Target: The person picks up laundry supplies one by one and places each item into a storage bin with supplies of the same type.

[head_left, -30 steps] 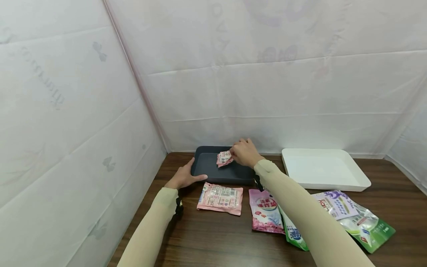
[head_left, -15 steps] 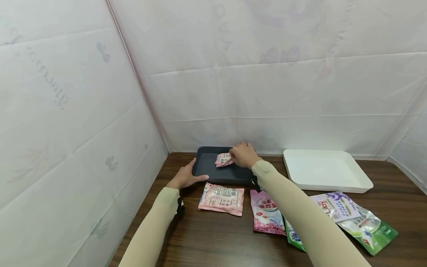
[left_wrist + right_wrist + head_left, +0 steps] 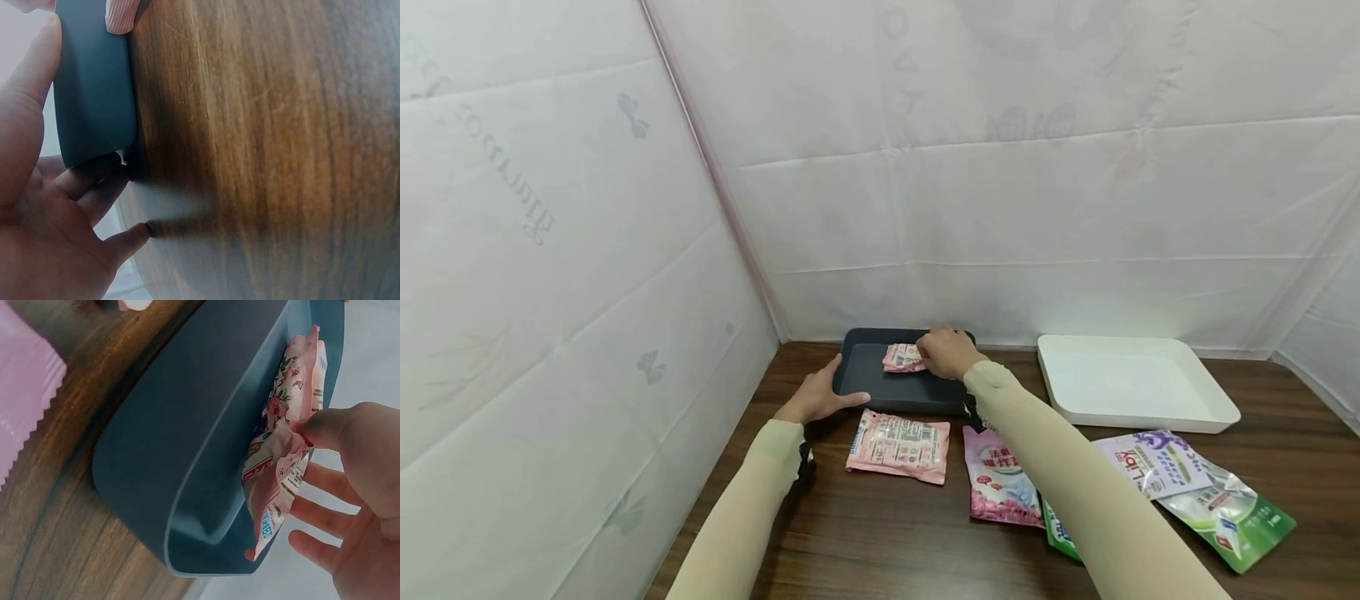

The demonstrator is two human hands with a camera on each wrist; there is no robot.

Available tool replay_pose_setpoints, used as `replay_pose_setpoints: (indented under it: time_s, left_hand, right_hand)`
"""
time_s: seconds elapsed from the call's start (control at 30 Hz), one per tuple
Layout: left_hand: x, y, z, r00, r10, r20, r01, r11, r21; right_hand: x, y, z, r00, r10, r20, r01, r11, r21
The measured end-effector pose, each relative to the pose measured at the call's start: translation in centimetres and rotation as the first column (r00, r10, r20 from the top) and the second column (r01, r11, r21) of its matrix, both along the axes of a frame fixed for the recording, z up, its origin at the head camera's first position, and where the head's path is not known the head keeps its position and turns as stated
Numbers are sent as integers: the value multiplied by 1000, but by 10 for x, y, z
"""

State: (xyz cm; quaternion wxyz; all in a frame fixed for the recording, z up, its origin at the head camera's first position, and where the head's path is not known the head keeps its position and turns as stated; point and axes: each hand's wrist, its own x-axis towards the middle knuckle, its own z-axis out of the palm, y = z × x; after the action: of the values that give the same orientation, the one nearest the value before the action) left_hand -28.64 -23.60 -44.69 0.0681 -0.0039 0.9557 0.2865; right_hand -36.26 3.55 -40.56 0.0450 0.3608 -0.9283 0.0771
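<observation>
While the dark tray (image 3: 876,385) is seemingly being steadied by the wide-spread left hand (image 3: 817,396), the pink floral packet (image 3: 901,358) is being pinched inside it by the right hand (image 3: 951,352), ideally lightly.

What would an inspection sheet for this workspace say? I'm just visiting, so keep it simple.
Surface: wood-grain table, dark brown.
Job's things: held pink packet at the dark tray; whether it touches the tray's floor is unclear.
Clutter: second pink packet in front of the dark tray; white tray; pink pouch; purple-and-white pouch overlapping a green-and-white pouch; green-edged pouch, mostly hidden by the right sleeve.
Hands: left hand touches the dark tray's corner; right hand pinches the held pink packet.
Cables: nothing seen.
Surroundings: white sheeting, creased, with faint prints.
</observation>
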Motion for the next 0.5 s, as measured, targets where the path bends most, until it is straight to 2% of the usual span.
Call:
replay_pose_setpoints:
  time_s: [0.5]
  left_hand:
    - [0, -2, 1, 1000, 4, 4, -4, 1000, 2]
  right_hand:
    - [-3, 1, -7, 987, -73, 143, 69, 997, 33]
